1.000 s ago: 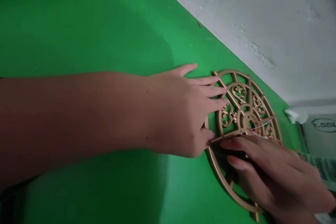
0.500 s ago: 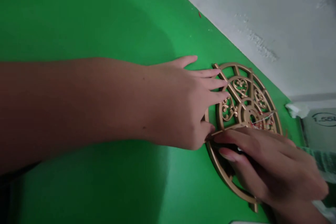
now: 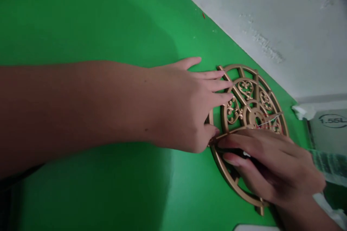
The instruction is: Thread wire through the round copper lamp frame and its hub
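A gold round openwork frame [image 3: 251, 94] with scroll ornaments lies flat on a green surface [image 3: 108, 25]. My left hand [image 3: 187, 104] reaches in from the left. Its fingers are spread flat over the frame's left part and its thumb presses the end of a spoke. My right hand [image 3: 271, 162] covers the frame's lower right part, with fingers curled around a small dark object [image 3: 241, 152] that has a white spot. Thin red and white threads [image 3: 271, 121] cross near the frame's hub.
A rough white surface [image 3: 271, 14] borders the green one along a diagonal edge at upper right. A clear container marked 1.55L [image 3: 332, 121] and a white crumpled scrap [image 3: 300, 111] sit at the right. A white object [image 3: 255, 227] peeks in at the bottom edge.
Both hands stay on the frame. My right hand has slid slightly left and up along the spoke; the view has shifted a little.
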A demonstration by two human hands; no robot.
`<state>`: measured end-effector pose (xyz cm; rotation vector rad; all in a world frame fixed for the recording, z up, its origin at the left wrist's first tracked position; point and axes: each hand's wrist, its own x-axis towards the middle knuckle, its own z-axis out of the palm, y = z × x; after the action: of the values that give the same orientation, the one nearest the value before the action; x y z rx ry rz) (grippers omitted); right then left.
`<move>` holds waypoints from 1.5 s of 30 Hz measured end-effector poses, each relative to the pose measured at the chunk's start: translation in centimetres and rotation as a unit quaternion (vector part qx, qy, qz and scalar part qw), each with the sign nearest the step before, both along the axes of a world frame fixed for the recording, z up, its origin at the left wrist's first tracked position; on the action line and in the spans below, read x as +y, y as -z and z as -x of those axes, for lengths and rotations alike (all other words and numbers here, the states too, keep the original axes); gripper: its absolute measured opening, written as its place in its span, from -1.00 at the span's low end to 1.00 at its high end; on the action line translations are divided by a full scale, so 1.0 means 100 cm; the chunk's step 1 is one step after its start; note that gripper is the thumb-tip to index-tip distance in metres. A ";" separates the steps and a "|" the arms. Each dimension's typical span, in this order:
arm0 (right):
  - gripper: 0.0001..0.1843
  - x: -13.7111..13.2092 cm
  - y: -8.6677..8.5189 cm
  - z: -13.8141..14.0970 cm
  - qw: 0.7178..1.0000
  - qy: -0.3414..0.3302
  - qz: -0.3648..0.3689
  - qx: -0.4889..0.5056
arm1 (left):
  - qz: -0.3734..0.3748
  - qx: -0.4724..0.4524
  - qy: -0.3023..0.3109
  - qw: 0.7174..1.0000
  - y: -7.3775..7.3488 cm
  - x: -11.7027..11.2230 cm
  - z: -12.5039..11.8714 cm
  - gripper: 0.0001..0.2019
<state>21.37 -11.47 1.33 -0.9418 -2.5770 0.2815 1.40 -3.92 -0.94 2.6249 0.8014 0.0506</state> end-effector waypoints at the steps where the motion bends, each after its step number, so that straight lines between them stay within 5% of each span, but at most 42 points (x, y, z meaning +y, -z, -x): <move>1: -0.85 0.000 0.000 0.000 1.000 0.001 0.003 0.000 | -0.001 -0.008 0.000 1.000 0.001 0.000 0.001 -0.30; 14: -0.89 0.000 0.002 -0.001 0.998 0.009 0.054 0.029 | 0.003 -0.002 -0.006 1.000 0.001 0.000 -0.001 -0.29; 45: -0.83 -0.004 0.004 0.003 1.000 0.019 0.015 0.010 | -0.009 0.000 -0.007 1.000 0.002 0.001 -0.002 -0.27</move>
<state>21.09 -11.83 0.93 -0.9932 -2.5408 0.3173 1.58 -3.84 -1.14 2.6363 0.8229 0.0623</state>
